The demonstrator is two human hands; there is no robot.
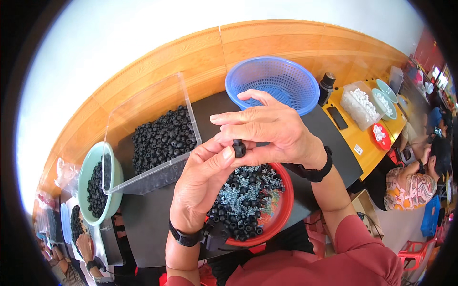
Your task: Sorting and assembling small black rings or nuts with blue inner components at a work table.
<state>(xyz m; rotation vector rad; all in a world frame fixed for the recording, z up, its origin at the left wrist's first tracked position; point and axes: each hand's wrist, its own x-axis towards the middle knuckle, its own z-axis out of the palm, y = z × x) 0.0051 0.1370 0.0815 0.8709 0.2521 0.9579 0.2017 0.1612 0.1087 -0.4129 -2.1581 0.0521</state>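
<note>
A small black cord lock (239,148), a rounded plastic body with a stub on top, is held up between my two hands above a red basin (287,200). My left hand (200,171) pinches it from the left between thumb and fingers. From the right, the thumb and forefinger of my right hand (281,128) close around the same piece, while its other fingers stretch out to the left. Loose black cord lock parts (243,226) and many small metal springs (245,190) fill the basin. The fingers partly hide the held piece.
A clear bin (150,183) of black parts stands left, beside a green basin (114,205) of more. Behind my hands is a blue perforated basket (272,64). Right are a black cylinder (327,86), a phone (338,118) and a tub of white parts (360,105). Other people work at both sides.
</note>
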